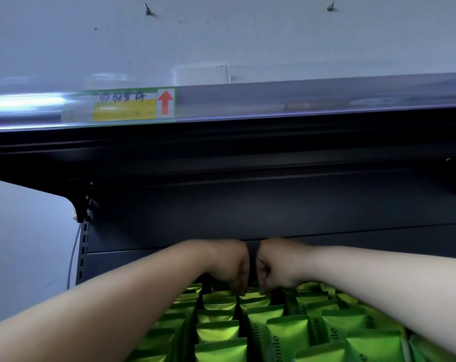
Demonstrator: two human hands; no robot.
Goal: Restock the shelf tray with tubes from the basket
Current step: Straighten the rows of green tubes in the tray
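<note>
The bare forearms come in from 7 and 4 o'clock over the green tubes (286,333), which fill the lower frame packed upright in rows, crimped ends up, long axes vertical. At the back row, the left hand (230,267) and right hand (276,267) curl downward, fingertips seemingly pinching crimps; exactly what they hold is unclear. The tubes look light, soft-walled and glossy, likely slippery; the flat crimp seems the best hold.
</note>
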